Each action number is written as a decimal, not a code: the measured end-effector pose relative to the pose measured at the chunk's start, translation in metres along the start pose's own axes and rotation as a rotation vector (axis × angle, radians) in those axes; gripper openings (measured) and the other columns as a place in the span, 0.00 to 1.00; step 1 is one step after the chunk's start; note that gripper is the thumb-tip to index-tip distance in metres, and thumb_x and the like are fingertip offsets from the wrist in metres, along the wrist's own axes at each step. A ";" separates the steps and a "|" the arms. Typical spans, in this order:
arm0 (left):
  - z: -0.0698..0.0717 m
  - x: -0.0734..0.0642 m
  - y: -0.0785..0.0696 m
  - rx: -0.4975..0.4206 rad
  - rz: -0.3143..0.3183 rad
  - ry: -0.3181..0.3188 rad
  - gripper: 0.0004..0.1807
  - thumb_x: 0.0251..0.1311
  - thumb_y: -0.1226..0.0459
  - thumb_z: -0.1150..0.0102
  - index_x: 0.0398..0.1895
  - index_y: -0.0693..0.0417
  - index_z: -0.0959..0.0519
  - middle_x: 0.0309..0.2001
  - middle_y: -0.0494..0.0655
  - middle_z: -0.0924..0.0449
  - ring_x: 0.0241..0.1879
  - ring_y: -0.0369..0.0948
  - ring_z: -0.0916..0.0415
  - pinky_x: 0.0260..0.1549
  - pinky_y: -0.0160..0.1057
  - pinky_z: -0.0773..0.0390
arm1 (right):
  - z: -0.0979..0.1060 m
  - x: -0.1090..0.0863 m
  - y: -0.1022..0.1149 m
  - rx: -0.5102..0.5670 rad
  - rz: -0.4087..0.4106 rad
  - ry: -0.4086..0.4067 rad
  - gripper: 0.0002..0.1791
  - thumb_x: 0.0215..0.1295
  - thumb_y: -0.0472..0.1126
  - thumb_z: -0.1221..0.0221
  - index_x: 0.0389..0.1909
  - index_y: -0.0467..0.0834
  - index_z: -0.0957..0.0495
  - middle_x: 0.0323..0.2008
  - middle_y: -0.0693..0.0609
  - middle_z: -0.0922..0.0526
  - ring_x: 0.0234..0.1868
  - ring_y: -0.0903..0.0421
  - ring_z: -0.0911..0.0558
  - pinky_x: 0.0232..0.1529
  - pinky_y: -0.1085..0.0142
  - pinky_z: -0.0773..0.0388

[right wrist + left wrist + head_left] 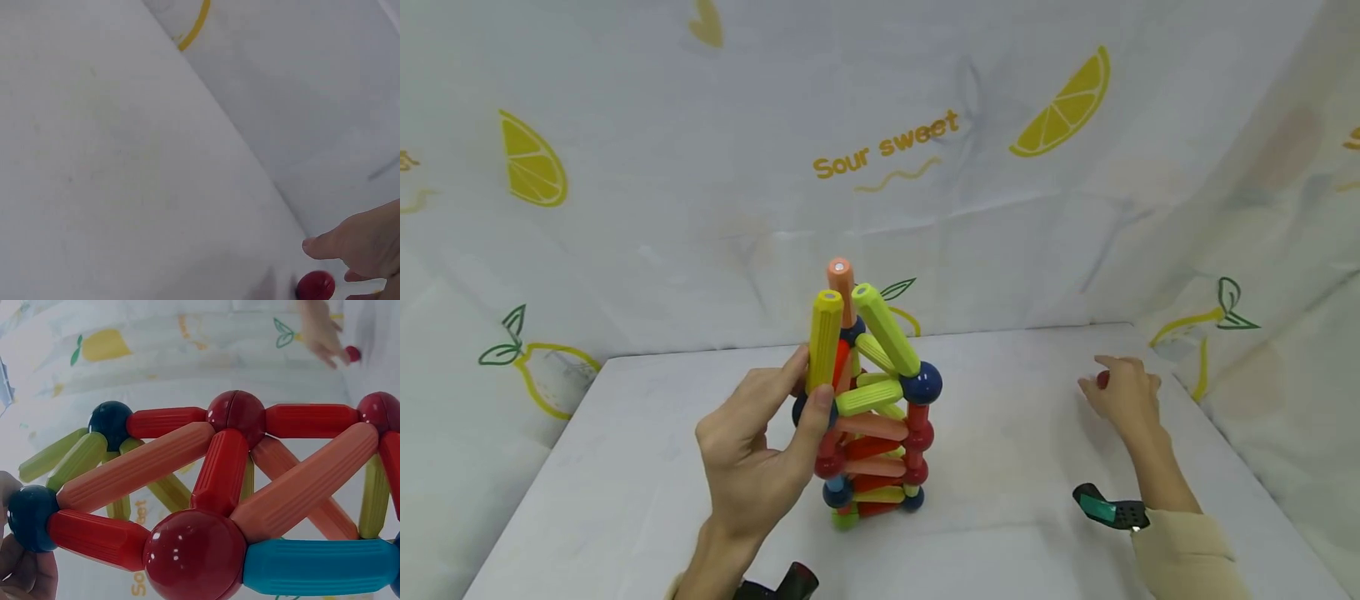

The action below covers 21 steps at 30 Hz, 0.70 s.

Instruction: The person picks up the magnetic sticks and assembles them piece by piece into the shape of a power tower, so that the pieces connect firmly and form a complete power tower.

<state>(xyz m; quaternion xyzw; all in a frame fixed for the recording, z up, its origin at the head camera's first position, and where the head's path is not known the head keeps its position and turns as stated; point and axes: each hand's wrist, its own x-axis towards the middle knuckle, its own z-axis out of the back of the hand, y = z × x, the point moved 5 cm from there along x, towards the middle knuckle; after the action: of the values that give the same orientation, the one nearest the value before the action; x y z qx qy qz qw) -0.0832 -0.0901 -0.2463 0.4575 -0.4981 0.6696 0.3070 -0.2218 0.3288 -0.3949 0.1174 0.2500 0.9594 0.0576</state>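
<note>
A tall tower of magnetic building sticks and balls (872, 427) stands upright near the table's middle. My left hand (756, 446) holds its upper left corner, with thumb and fingers about a dark blue ball (32, 519) and the foot of a yellow stick (825, 337). A lime stick (886, 329) and a salmon stick (842, 292) also rise from the top, their upper ends bare. Far to the right, my right hand (1127, 396) reaches over a loose red ball (315, 285); thumb and fingers are spread, and the ball sits on the table beside them.
The white table (1000, 517) ends at a pale curtain (760, 217) printed with lemons, behind and on the right. A dark wrist strap (1111, 508) sits on the right forearm, and a black device (793, 582) shows by the left wrist.
</note>
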 end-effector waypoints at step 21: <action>-0.001 -0.001 0.000 0.052 0.010 0.023 0.20 0.71 0.60 0.39 0.55 0.69 0.17 0.37 0.60 0.11 0.32 0.40 0.20 0.41 0.26 0.17 | -0.016 0.003 -0.059 -0.050 -0.025 0.084 0.25 0.65 0.36 0.38 0.54 0.19 0.27 0.50 0.17 0.24 0.47 0.25 0.22 0.46 0.35 0.20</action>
<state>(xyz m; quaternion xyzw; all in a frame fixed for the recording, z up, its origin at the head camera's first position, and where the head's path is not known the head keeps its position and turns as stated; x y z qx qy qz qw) -0.0831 -0.0887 -0.2471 0.4553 -0.4793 0.6890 0.2971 -0.2255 0.3729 -0.4365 0.0722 0.2297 0.9686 0.0619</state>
